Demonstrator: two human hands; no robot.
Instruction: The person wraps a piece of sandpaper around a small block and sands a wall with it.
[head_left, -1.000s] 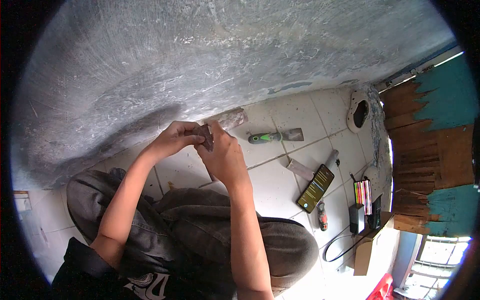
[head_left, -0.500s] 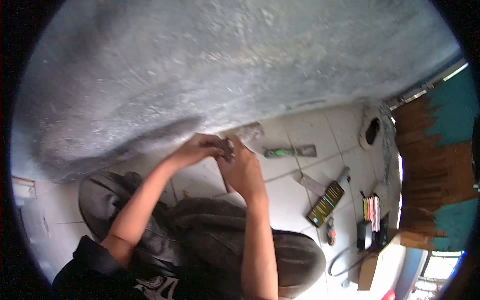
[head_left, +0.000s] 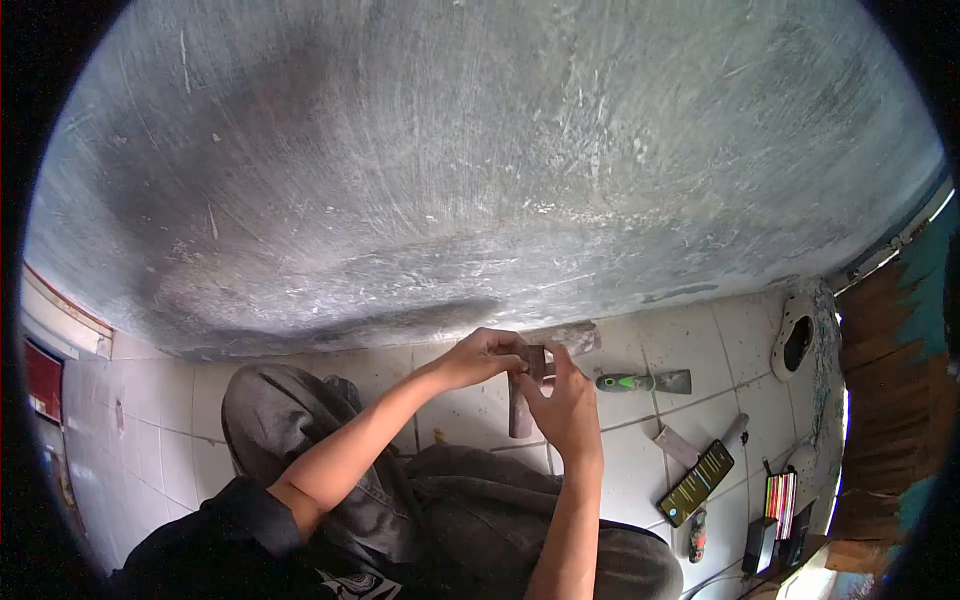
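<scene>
Both hands meet in front of the foot of the grey wall, over the tiled floor. Between them is a small dark brown-grey piece of sandpaper [head_left: 537,362], apparently folded. My left hand [head_left: 482,358] pinches its left side with thumb and fingers. The fingers of my right hand [head_left: 563,400] curl round its right side. Below the fingers a reddish-brown strip [head_left: 520,412] shows; whether it joins the held piece I cannot tell. Behind my right hand, a rough brownish strip [head_left: 580,338] lies along the wall. Right of that hand rests a putty knife [head_left: 645,382] with a black and green handle.
The scratched grey wall [head_left: 450,180] rises just ahead. To the right on the tiles lie a phone [head_left: 697,483] with its screen lit, a pale strip [head_left: 678,446], a red-and-black tool [head_left: 697,536] and a striped stack [head_left: 780,500]. A shoe [head_left: 795,340] sits near the corner.
The view has tilted up and shifted left, so the hands and floor items appear lower and further right. Both hands still hold the sandpaper, its dark face now showing more plainly.
</scene>
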